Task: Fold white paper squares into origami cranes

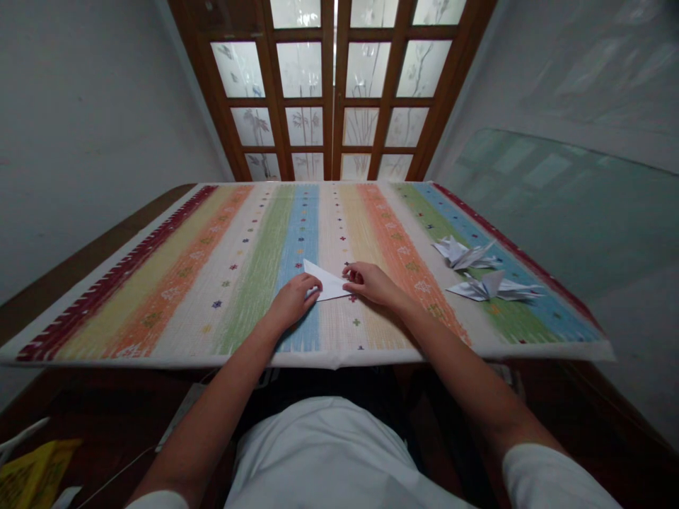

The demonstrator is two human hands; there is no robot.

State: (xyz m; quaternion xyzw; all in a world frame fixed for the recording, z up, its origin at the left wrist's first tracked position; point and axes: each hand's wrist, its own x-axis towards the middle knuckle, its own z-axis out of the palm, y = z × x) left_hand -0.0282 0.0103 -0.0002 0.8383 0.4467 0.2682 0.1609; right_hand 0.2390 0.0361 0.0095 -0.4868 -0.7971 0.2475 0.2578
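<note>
A folded white paper triangle [327,281] lies on the striped woven mat [254,283], near the mat's middle. My left hand [293,302] covers its left end, with the fingers curled over the paper. My right hand [370,283] grips its right corner between the fingertips. Both hands hold the paper down against the mat. To the right of my right hand rest a folded paper crane [463,254] and a second paper crane [492,287], both white and out of reach of my fingers.
The mat's near edge overhangs a dark wooden table [90,396]. A yellow packet [35,474] lies at the lower left. A pale green glass sheet [552,212] leans at the right. Wooden-framed frosted glass doors [329,92] stand behind the table.
</note>
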